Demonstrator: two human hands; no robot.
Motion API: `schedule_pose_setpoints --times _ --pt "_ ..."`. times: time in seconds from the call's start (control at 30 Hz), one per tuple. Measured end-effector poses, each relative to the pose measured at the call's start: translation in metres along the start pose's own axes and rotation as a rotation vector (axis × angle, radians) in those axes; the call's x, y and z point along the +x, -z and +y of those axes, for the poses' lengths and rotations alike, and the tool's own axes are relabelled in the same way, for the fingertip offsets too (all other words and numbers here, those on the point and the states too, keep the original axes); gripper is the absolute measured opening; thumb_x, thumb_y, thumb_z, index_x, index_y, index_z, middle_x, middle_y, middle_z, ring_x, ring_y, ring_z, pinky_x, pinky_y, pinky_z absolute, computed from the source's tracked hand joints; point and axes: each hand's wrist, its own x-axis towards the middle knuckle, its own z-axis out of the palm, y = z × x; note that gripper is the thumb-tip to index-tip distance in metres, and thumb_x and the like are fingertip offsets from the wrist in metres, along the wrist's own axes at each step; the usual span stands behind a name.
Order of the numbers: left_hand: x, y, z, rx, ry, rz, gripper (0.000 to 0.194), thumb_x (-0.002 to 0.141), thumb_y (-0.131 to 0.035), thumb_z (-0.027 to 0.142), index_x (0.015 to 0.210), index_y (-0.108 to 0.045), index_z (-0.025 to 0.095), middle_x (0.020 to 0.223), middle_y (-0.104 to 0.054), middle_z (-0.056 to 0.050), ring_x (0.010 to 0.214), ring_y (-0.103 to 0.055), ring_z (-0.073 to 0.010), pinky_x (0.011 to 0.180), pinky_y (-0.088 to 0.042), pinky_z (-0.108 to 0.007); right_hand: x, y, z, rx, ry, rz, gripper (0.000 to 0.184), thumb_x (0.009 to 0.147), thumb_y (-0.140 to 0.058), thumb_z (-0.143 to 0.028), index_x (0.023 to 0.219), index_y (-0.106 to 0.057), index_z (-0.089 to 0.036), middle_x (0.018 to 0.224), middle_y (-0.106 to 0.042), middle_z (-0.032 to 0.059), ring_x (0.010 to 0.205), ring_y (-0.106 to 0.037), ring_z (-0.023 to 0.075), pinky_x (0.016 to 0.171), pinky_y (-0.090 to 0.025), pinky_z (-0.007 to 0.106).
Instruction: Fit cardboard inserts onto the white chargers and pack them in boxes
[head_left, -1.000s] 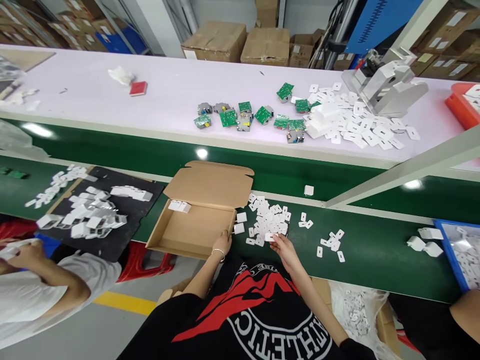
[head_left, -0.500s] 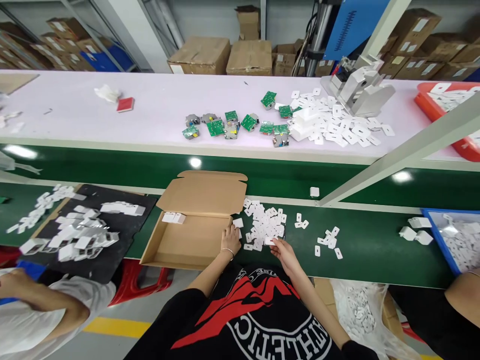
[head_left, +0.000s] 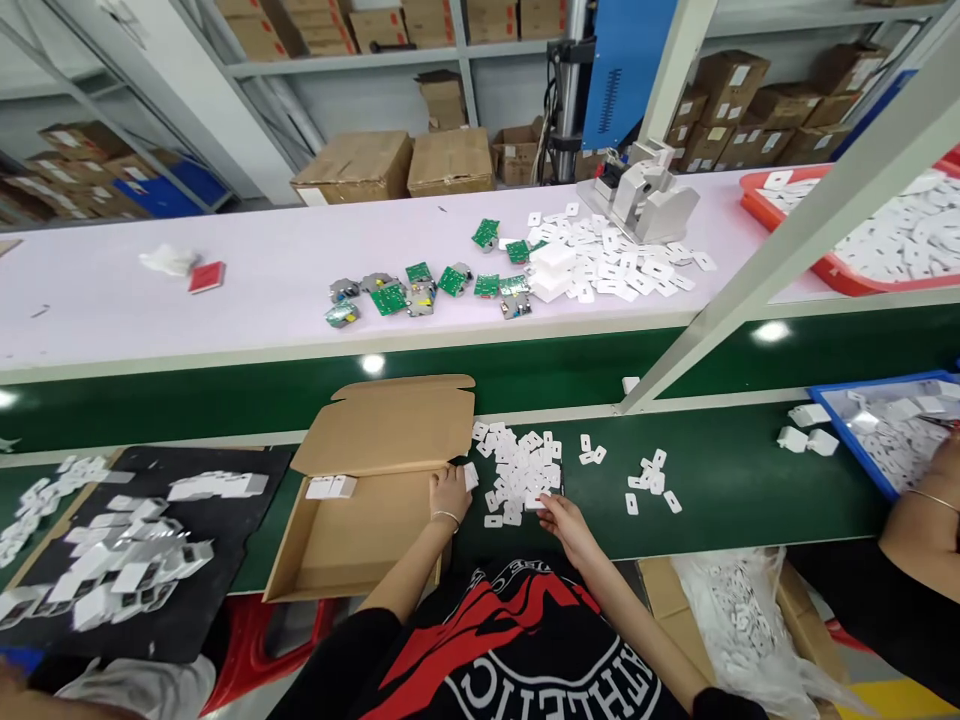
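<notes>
My left hand (head_left: 450,494) is at the right edge of the open cardboard box (head_left: 330,555), its fingers closed on a small white plastic housing (head_left: 471,476). My right hand (head_left: 567,523) pinches a flat white plastic plate (head_left: 533,501) by its right end, at the near side of a loose pile of similar plates (head_left: 517,462). Inside the box, a short row of white housings (head_left: 331,487) stands along the far left corner. The undersides of both held pieces are hidden.
A black board (head_left: 225,530) with heaped white housings lies left of the box. Several loose plates (head_left: 649,474) lie to the right, then a blue tray (head_left: 855,440) by a co-worker's arm (head_left: 919,510). Green circuit boards (head_left: 389,298) and a metal fixture (head_left: 645,200) are on the shelf.
The view has swung right and tilted up. My left hand has moved up along the box edge and now has a white housing in its fingers. My right hand still pinches a plate.
</notes>
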Motion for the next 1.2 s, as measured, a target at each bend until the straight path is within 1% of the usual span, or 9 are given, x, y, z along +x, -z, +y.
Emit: schedule_pose_setpoints --times 0.2,0.47,0.57,0.63,0.7,0.77,0.83,0.93,1.2 --pt "0.020 -0.003 0.001 -0.057 -0.001 -0.029 0.047 0.093 -0.064 0.014 0.140 -0.055 0.015 0.135 -0.061 -0.016 0.131 -0.055 -0.0324 0.109 -0.044 -0.044 -0.003 -0.001 -0.001 -0.031 -0.013 -0.001 0.038 0.062 -0.094 -0.046 0.078 -0.072 -0.020 0.074 -0.070 0.0026 0.079 -0.071 0.0187 0.069 -0.057 0.026" --pt "0.014 -0.001 0.022 -0.194 0.012 -0.015 0.045 0.092 -0.070 0.017 0.135 -0.058 0.016 0.124 -0.065 -0.017 0.128 -0.056 -0.0346 0.111 -0.043 -0.045 -0.005 0.003 -0.005 -0.052 0.012 0.009 0.040 0.061 -0.093 -0.049 0.076 -0.070 -0.020 0.073 -0.068 0.0036 0.076 -0.070 0.0198 0.068 -0.057 0.028" --pt "0.005 0.007 0.037 -0.291 0.033 -0.008 0.057 0.088 -0.076 0.025 0.140 -0.053 0.017 0.131 -0.061 -0.020 0.130 -0.054 -0.0385 0.110 -0.043 -0.051 -0.008 0.003 -0.009 -0.052 0.069 -0.002 0.043 0.061 -0.092 -0.052 0.083 -0.072 -0.020 0.083 -0.070 0.0053 0.080 -0.069 0.0207 0.071 -0.058 0.030" --pt "-0.006 0.017 0.046 -0.372 0.037 0.008 0.068 0.089 -0.076 0.031 0.148 -0.046 0.016 0.140 -0.055 -0.023 0.132 -0.052 -0.0410 0.109 -0.043 -0.054 -0.012 0.001 -0.016 -0.044 0.141 -0.014 0.048 0.062 -0.092 -0.052 0.092 -0.074 -0.020 0.092 -0.071 0.0057 0.087 -0.069 0.0215 0.076 -0.058 0.031" --pt "-0.023 0.033 0.055 -0.454 -0.013 0.023 0.068 0.098 -0.066 0.039 0.155 -0.037 0.016 0.144 -0.052 -0.022 0.131 -0.055 -0.0353 0.109 -0.045 -0.049 -0.019 -0.001 -0.026 -0.030 0.222 -0.036 0.053 0.061 -0.092 -0.052 0.101 -0.074 -0.022 0.101 -0.071 0.0058 0.096 -0.068 0.0230 0.084 -0.057 0.032" --pt "-0.044 0.055 0.064 -0.597 -0.154 0.033 0.056 0.109 -0.043 0.043 0.159 -0.031 0.020 0.140 -0.056 -0.016 0.120 -0.061 -0.0247 0.106 -0.049 -0.039 -0.029 -0.005 -0.038 -0.014 0.293 -0.071 0.056 0.062 -0.093 -0.051 0.107 -0.075 -0.024 0.111 -0.070 0.0055 0.107 -0.067 0.0248 0.093 -0.056 0.033" --pt "-0.065 0.080 0.072 -0.879 -0.403 0.058 0.053 0.112 -0.027 0.047 0.159 -0.034 0.023 0.134 -0.059 -0.013 0.111 -0.063 -0.0214 0.101 -0.051 -0.037 -0.040 -0.010 -0.051 -0.013 0.385 -0.137 0.053 0.067 -0.092 -0.051 0.112 -0.075 -0.027 0.118 -0.066 0.0055 0.115 -0.065 0.0260 0.099 -0.054 0.035" --pt "-0.087 0.114 0.084 -1.149 -0.675 0.168 0.054 0.110 -0.031 0.055 0.150 -0.051 0.024 0.134 -0.058 -0.014 0.119 -0.058 -0.0260 0.104 -0.050 -0.043 -0.058 -0.019 -0.068 -0.050 0.541 -0.248 0.047 0.078 -0.087 -0.049 0.119 -0.073 -0.030 0.121 -0.060 0.0065 0.115 -0.064 0.0262 0.098 -0.056 0.036" --pt "-0.103 0.154 0.093 -1.158 -0.700 0.472 0.039 0.110 -0.043 0.046 0.127 -0.070 0.024 0.108 -0.060 -0.009 0.101 -0.060 -0.0223 0.085 -0.054 -0.036 -0.089 -0.031 -0.090 -0.178 0.747 -0.312 0.045 0.089 -0.077 -0.053 0.128 -0.071 -0.031 0.118 -0.057 0.0076 0.106 -0.063 0.0252 0.095 -0.056 0.039"
